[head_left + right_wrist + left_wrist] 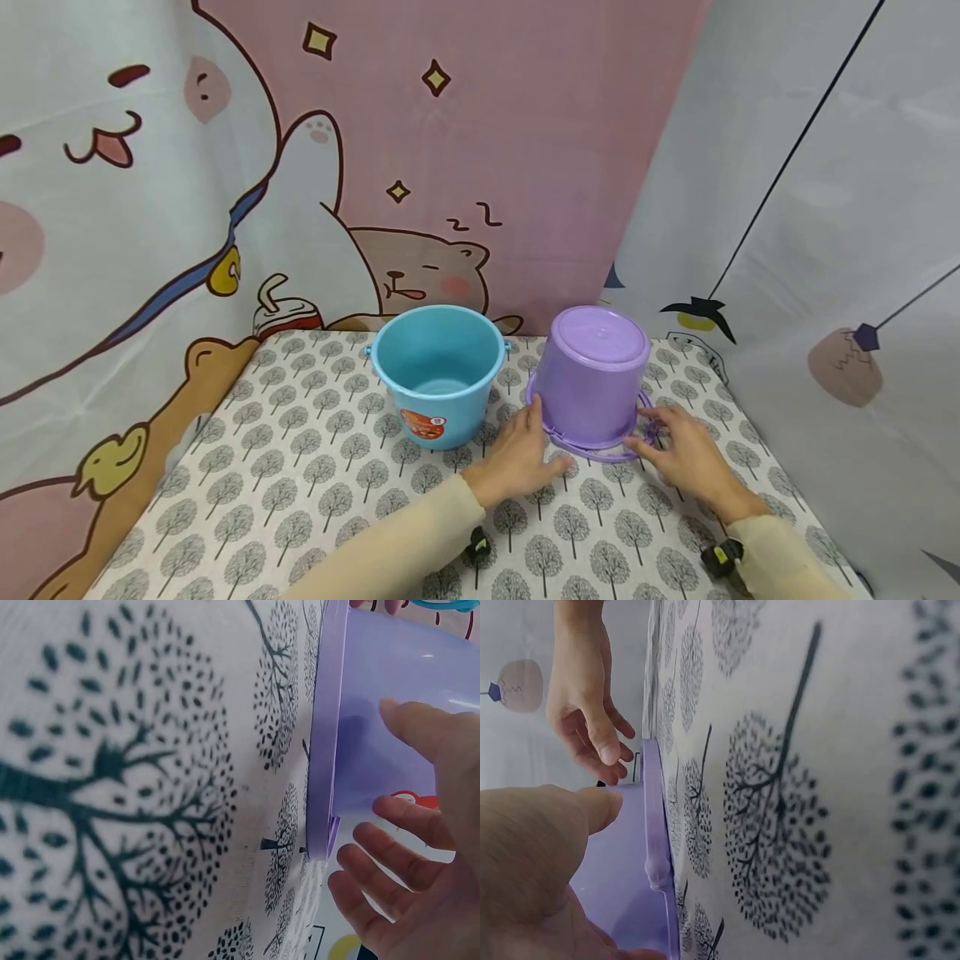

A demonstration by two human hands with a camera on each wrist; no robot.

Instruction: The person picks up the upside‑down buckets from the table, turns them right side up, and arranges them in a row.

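A purple bucket (596, 375) stands upside down on the tree-print cloth, its base facing up and its rim and handle against the cloth. My left hand (519, 457) is at its near left side, fingers extended along the wall by the rim. On the right side my right hand (681, 457) reaches toward the rim with fingers spread and slightly bent. In the right wrist view the right hand's fingers (420, 817) are around the bucket wall (375, 750) without gripping it. Whether the left fingertips touch the bucket is hard to tell.
A light blue bucket (438, 375) stands upright to the left of the purple one, with an orange-red label on its front. The tree-print cloth (322, 500) covers the table. Cartoon-printed curtains (525, 150) hang behind and at both sides.
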